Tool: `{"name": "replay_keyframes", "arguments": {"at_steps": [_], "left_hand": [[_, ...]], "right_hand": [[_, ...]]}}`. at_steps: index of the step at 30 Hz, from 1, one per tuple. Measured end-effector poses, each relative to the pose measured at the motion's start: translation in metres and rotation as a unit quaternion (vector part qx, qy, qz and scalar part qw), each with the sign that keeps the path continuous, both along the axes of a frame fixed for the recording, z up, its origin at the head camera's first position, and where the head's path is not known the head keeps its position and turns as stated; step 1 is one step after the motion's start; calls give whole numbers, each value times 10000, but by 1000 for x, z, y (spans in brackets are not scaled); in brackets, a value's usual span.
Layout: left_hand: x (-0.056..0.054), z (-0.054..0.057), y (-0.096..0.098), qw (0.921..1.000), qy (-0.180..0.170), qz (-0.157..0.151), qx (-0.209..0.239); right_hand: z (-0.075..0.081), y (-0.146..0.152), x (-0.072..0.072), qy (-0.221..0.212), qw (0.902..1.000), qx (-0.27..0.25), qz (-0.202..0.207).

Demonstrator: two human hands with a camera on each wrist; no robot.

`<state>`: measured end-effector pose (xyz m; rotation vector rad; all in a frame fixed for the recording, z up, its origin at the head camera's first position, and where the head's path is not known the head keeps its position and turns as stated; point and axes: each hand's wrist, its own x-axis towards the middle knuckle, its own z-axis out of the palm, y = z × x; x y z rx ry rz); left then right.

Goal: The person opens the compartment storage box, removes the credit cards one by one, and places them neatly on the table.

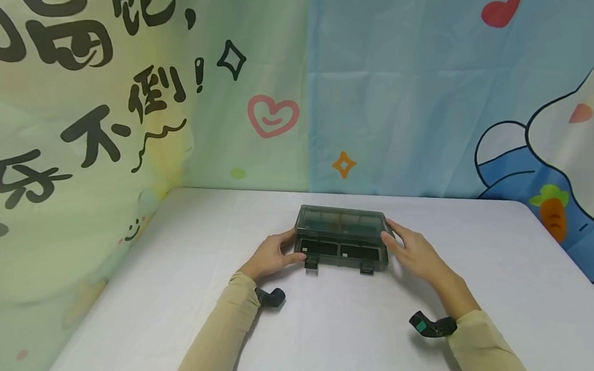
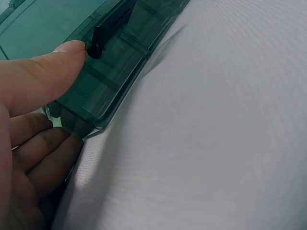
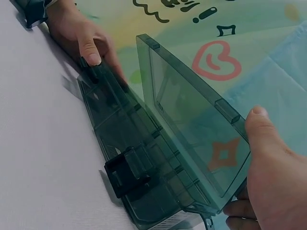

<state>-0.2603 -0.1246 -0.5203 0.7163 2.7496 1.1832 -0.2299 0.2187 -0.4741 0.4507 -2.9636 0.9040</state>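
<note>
A translucent dark green plastic compartment box (image 1: pixel 342 234) lies on the table with its lid (image 3: pixel 192 110) raised at an angle. Two black latches hang down at its front; one front latch (image 3: pixel 128 171) shows closely in the right wrist view. My left hand (image 1: pixel 276 255) grips the box's left end, thumb by a latch at the front corner and fingers (image 2: pixel 50 143) curled at the end wall. At the opposite end my right hand (image 1: pixel 412 252) holds the lid's side, its thumb (image 3: pixel 261 129) on the lid edge and fingertips partly hidden behind. Small dividers show through the plastic; no contents can be made out clearly.
A white cloth covers the table (image 1: pixel 326 337). Behind it hangs a printed curtain (image 1: pixel 394 100) close to the far table edge. Each wrist wears a dark band, such as the left wristband (image 1: pixel 270 298) and right wristband (image 1: pixel 433 324).
</note>
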Motion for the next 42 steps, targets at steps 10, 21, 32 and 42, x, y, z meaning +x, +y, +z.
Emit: {"name": "replay_keyframes", "arguments": {"at_steps": [10,21,32,42], "left_hand": [[0,3,-1,10000,-22,-32,40],[2,3,2,10000,-35,26,86],[-2,2,0,10000,49,-6,44],[-1,1,-2,10000,-2,14,48]], "right_hand": [[4,-4,-4,353,9987,246,-270],[9,-2,-9,489,9981,139,-351],[-3,-2,-15,1145,9905,-139,-753],[7,-1,-34,1691,9830,-159,-703]]}}
